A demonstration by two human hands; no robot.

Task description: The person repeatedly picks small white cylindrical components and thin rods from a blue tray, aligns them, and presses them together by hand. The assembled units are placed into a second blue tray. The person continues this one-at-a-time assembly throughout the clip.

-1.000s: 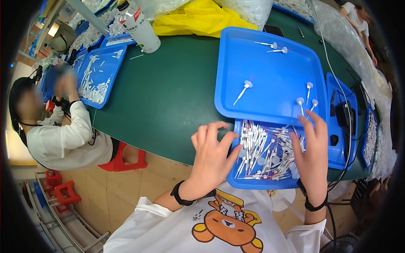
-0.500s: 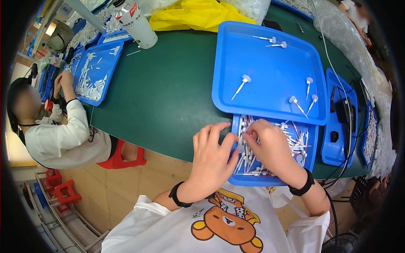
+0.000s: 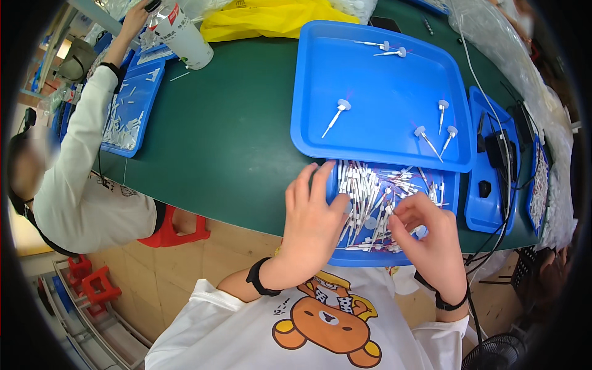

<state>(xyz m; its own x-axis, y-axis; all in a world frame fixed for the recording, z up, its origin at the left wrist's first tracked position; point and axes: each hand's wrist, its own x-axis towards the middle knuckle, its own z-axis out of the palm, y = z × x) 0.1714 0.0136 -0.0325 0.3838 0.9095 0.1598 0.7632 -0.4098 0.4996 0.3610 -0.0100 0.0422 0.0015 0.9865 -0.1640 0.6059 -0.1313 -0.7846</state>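
Thin white plastic sticks (image 3: 364, 186) heap in lower blue plastic tray (image 3: 356, 259). Right hand (image 3: 433, 237) over heap, thumb and forefinger close, can't tell if pinching one. Left hand (image 3: 310, 223) spread at left edge. Upper blue plastic tray (image 3: 388, 92) holds six more.

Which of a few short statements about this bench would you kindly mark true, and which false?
1. The upper rectangular blue plastic tray holds six slim white pieces. True.
2. The right hand is at the lower blue plastic tray. True.
3. The crumpled yellow plastic bag lies under the right hand. False: it lies at the far side of the green tabletop.
4. Only one wrist wears a black band. False: both do.
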